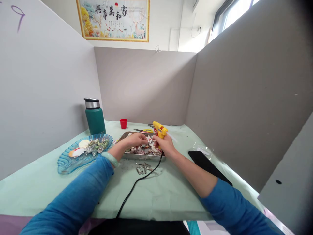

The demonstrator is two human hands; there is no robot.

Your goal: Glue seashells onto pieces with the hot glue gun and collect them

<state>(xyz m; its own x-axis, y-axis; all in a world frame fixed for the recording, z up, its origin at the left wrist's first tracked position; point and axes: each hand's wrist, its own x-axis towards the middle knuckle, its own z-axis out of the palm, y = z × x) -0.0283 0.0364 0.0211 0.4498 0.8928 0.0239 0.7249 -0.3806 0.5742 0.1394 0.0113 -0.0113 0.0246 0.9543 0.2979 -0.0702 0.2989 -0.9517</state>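
Gripping glue gun (159, 129): right fingers (156, 139); left fingers (142, 139), cannot tell. Wall picture (114, 23): 家和萬事興 (panel (49, 85): purple "9" (21, 14)).

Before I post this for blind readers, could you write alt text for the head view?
A person's right hand holds a yellow glue gun above a metal tray of shells, with the left hand over the tray too. A blue dish and green bottle stand to the left; small metal pieces lie on the table nearer the viewer.
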